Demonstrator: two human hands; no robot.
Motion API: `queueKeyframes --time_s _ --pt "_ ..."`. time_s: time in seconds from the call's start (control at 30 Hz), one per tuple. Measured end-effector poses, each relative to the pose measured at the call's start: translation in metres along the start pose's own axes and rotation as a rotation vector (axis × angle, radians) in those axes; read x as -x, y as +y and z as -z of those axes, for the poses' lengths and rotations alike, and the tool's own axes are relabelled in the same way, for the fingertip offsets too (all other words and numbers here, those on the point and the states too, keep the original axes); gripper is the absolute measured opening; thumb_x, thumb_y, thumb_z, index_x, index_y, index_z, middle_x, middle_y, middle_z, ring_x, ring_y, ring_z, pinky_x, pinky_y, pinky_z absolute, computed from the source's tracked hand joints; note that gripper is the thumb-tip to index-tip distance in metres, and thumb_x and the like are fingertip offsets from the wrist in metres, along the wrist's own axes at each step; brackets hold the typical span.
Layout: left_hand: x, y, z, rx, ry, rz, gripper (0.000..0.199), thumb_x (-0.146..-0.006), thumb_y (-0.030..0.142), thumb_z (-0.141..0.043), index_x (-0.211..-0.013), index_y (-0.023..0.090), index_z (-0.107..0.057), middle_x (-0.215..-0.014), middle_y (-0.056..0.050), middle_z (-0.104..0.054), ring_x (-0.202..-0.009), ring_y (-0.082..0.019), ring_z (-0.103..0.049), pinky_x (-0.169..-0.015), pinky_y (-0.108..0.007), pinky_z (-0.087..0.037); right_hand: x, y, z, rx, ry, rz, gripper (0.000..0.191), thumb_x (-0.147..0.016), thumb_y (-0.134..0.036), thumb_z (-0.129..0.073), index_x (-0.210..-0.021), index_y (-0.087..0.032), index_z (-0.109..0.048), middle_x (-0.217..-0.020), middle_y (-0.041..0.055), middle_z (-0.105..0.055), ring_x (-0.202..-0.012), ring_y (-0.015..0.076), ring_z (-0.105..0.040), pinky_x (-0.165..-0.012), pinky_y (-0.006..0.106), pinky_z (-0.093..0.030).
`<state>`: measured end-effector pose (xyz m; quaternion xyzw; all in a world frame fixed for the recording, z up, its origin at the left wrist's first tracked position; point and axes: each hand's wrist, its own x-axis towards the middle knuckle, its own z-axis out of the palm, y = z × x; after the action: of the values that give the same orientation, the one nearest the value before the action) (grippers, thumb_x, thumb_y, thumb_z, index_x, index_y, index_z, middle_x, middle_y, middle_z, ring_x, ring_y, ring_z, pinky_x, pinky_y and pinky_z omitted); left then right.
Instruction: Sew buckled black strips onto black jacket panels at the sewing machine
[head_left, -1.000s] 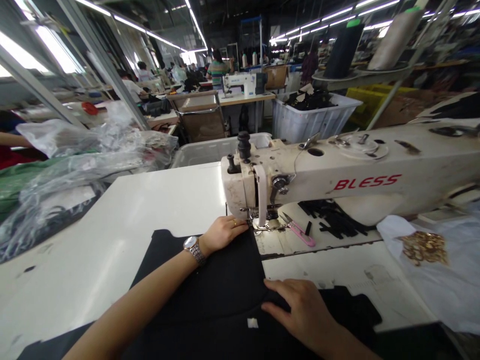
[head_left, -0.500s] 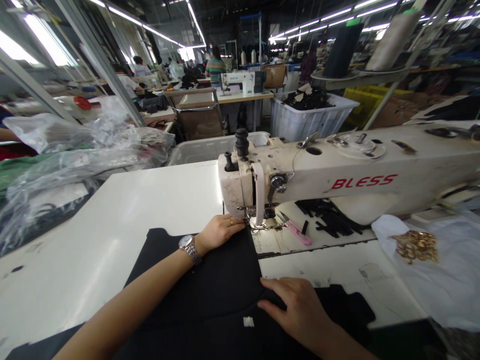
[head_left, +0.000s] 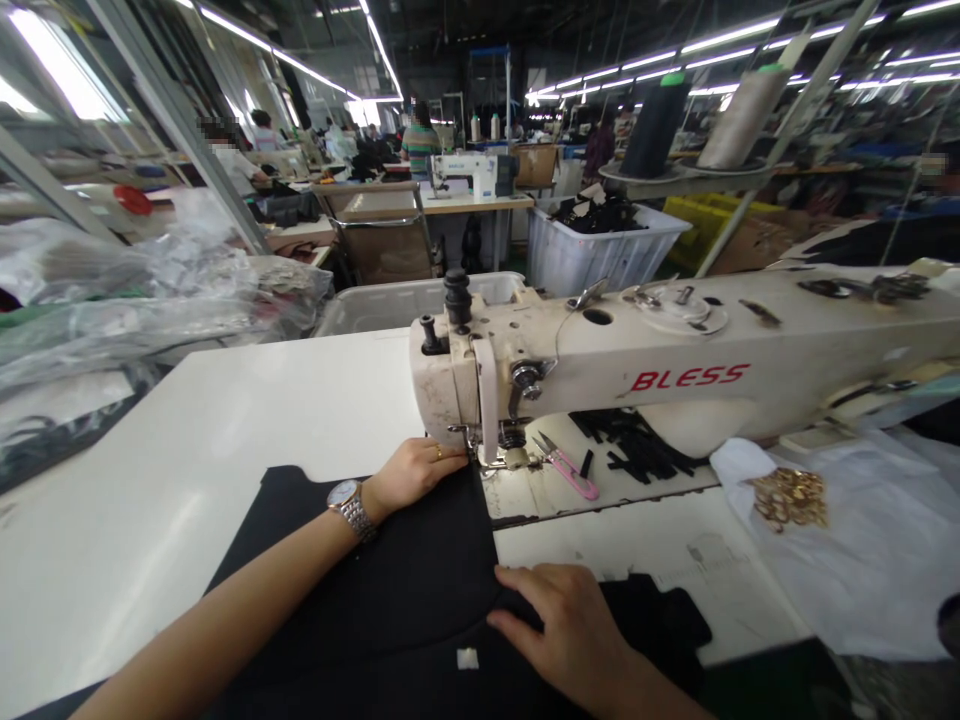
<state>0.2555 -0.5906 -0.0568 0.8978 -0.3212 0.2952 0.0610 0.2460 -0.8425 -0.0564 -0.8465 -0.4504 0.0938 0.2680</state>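
Observation:
Black fabric [head_left: 375, 590] with a small white tag [head_left: 467, 658] lies on the white table in front of a sewing machine [head_left: 600, 350] marked BLESS. My left hand [head_left: 416, 475], with a watch at the wrist, presses flat on the fabric's far edge, its fingertips beside the needle area. Near the fabric's right edge, my right hand [head_left: 559, 620] has thumb and forefinger apart, with the edge between them; its other fingers are curled under and partly hidden.
Pink thread snips [head_left: 574, 475] and black strips [head_left: 645, 450] lie under the machine arm. Gold rings [head_left: 791, 498] sit on white plastic at right. Plastic-wrapped goods [head_left: 150, 290] are at left. Bins, thread cones and several people are farther back.
The camera view has shifted, so the machine, table and both hands appear farther left. The hands keep nearly the same pose on the fabric.

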Motion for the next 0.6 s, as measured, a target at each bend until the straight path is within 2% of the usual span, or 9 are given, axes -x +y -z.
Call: queueKeyframes --time_s 0.6 --pt "0.0076 -0.0029 -0.0068 0.028 0.001 0.043 0.031 -0.089 0.017 -0.028 -0.092 0.012 -0.058 -0.081 -0.007 -0.066 -0.073 -0.013 -0.061 -0.065 -0.022 -0.050 0.0039 0.0025 -0.0017 -0.016 -0.018 0.010 0.027 -0.070 -0.028 -0.063 -0.095 -0.020 -0.062 -0.075 0.0032 -0.067 -0.068 0.0189 -0.062 -0.064 0.028 -0.044"
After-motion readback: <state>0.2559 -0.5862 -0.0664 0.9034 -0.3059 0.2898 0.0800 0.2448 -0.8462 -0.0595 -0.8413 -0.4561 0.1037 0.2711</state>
